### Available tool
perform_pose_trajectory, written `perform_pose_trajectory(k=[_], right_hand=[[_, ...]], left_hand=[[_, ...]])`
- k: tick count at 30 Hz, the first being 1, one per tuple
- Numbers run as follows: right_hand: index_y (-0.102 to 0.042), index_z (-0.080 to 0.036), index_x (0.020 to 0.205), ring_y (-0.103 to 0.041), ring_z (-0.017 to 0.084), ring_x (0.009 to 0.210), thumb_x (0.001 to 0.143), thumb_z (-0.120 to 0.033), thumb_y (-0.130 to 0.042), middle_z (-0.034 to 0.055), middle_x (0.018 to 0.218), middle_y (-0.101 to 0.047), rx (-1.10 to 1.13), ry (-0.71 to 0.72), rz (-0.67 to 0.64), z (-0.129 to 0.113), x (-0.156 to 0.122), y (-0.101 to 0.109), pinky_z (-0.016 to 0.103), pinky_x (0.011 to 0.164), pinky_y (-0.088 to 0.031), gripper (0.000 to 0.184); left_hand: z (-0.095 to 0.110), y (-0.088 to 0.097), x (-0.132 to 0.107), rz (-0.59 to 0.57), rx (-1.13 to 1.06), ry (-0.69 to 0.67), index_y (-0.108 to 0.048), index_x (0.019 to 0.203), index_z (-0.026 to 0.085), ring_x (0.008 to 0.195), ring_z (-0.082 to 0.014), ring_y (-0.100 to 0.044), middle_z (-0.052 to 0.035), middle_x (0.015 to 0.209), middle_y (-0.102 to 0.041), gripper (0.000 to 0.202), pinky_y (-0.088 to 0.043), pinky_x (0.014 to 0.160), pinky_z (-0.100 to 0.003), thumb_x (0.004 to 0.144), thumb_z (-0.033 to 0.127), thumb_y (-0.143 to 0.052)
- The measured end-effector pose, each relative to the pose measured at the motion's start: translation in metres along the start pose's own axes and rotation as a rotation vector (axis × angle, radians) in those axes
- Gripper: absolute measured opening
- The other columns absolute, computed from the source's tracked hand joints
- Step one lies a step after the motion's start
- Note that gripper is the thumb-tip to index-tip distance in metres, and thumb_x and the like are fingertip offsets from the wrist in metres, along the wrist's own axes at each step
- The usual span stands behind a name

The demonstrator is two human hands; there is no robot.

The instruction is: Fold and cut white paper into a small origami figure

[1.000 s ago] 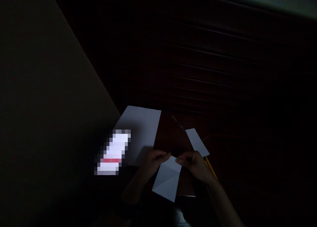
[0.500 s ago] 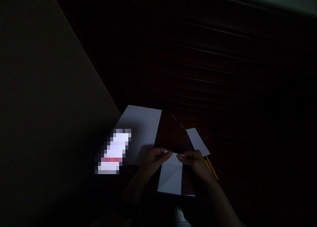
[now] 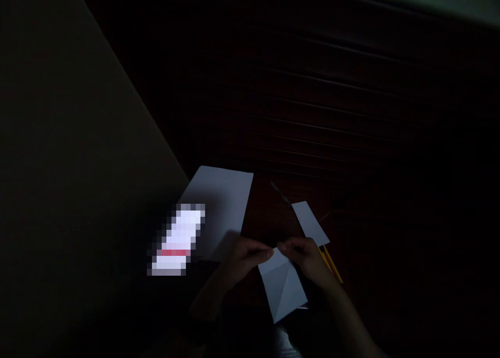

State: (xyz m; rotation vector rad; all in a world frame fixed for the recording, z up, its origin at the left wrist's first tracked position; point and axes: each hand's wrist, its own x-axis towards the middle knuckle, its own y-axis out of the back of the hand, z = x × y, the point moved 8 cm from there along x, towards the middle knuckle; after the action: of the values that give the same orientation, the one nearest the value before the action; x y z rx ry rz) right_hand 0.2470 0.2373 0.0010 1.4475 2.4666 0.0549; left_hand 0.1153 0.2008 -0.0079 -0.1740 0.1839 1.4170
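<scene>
A creased piece of white paper (image 3: 282,285) hangs between my two hands, turned at an angle with its lower corner past the table's near edge. Crease lines run across it, one of them diagonal. My left hand (image 3: 248,256) pinches its top edge between thumb and fingers. Close beside it, my right hand (image 3: 307,255) pinches the same edge near the top corner, the thumbs almost meeting. My fingertips behind the paper are hidden.
On the dark table (image 3: 269,217) lies a large white sheet (image 3: 224,196), partly under a bright, pixelated device (image 3: 177,241). A small white paper strip (image 3: 310,222) lies to the right, with a thin pen-like object (image 3: 280,194) and a yellow-orange object (image 3: 332,264) beside it. The room is dim.
The paper has turned in my hands, its lower end swinging to the right and toward me. Both hands keep pinching its top edge, now closer together.
</scene>
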Motion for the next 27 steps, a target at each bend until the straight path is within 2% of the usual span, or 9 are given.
perform_pose_trajectory(k=[6,9,14,17,20,22,24,27], right_hand=[[-0.058,-0.015,0.058,-0.040,0.010,0.048,0.071,-0.047,-0.061,-0.0029,0.052,-0.047,0.140,-0.074,0.090,0.009,-0.002,0.019,0.022,0.046,-0.029,0.035],[-0.058,-0.014,0.058,-0.039,0.009,0.047,0.072,-0.044,-0.062,-0.0033,0.052,-0.046,0.162,-0.066,0.084,0.012,-0.001,0.023,0.022,0.045,-0.028,0.033],[-0.058,-0.014,0.057,-0.038,0.009,0.047,0.073,-0.041,-0.062,-0.0030,0.052,-0.045,0.189,-0.062,0.079,0.013,-0.001,0.024,0.022,0.045,-0.027,0.032],[-0.059,-0.014,0.059,-0.040,0.010,0.048,0.073,-0.043,-0.062,-0.0020,0.053,-0.046,0.191,-0.046,0.159,0.012,-0.002,0.037,0.022,0.046,-0.029,0.032],[-0.060,-0.015,0.061,-0.041,0.011,0.049,0.074,-0.043,-0.060,-0.0015,0.054,-0.048,0.165,-0.006,0.290,0.009,-0.003,0.052,0.023,0.047,-0.030,0.031],[-0.059,-0.015,0.060,-0.041,0.011,0.049,0.075,-0.043,-0.059,-0.0018,0.054,-0.047,0.124,0.012,0.315,0.008,-0.003,0.049,0.022,0.046,-0.030,0.032],[-0.058,-0.015,0.059,-0.043,0.011,0.051,0.076,-0.043,-0.059,-0.0014,0.055,-0.049,0.096,0.024,0.294,0.007,-0.001,0.039,0.022,0.047,-0.031,0.032],[-0.061,-0.014,0.066,-0.048,0.013,0.056,0.077,-0.043,-0.057,-0.0001,0.060,-0.054,0.094,0.012,0.210,0.007,0.000,0.021,0.022,0.050,-0.035,0.031]], left_hand=[[-0.007,-0.002,-0.004,-0.074,-0.196,0.094,-0.069,0.083,0.010,0.065,-0.0211,-0.064,-0.0096,0.072,-0.070,0.028,-0.050,0.058,-0.030,0.074,0.035,-0.060],[-0.005,-0.004,-0.005,-0.111,-0.212,0.098,-0.068,0.085,0.009,0.066,-0.0214,-0.065,-0.0110,0.072,-0.070,0.028,-0.051,0.059,-0.030,0.075,0.034,-0.059],[-0.005,0.000,-0.005,-0.110,-0.202,0.111,-0.068,0.085,0.009,0.068,-0.0212,-0.066,-0.0120,0.076,-0.070,0.028,-0.052,0.061,-0.031,0.075,0.033,-0.059],[-0.009,0.011,-0.005,-0.041,-0.229,0.137,-0.067,0.083,0.008,0.067,-0.0216,-0.066,-0.0126,0.076,-0.070,0.027,-0.052,0.060,-0.032,0.073,0.032,-0.062],[-0.010,0.024,-0.004,0.100,-0.261,0.117,-0.066,0.087,0.008,0.072,-0.0223,-0.066,-0.0135,0.082,-0.070,0.029,-0.053,0.064,-0.033,0.073,0.034,-0.061],[-0.008,0.023,-0.002,0.153,-0.255,0.081,-0.064,0.093,0.009,0.080,-0.0226,-0.065,-0.0133,0.090,-0.069,0.033,-0.052,0.069,-0.033,0.075,0.036,-0.059],[-0.005,0.017,0.002,0.153,-0.191,0.037,-0.064,0.096,0.012,0.083,-0.0219,-0.063,-0.0107,0.093,-0.068,0.033,-0.051,0.069,-0.030,0.076,0.038,-0.058],[-0.004,0.010,0.006,0.153,-0.058,-0.016,-0.066,0.083,0.013,0.075,-0.0199,-0.063,-0.0072,0.081,-0.069,0.029,-0.048,0.063,-0.026,0.076,0.039,-0.058]])
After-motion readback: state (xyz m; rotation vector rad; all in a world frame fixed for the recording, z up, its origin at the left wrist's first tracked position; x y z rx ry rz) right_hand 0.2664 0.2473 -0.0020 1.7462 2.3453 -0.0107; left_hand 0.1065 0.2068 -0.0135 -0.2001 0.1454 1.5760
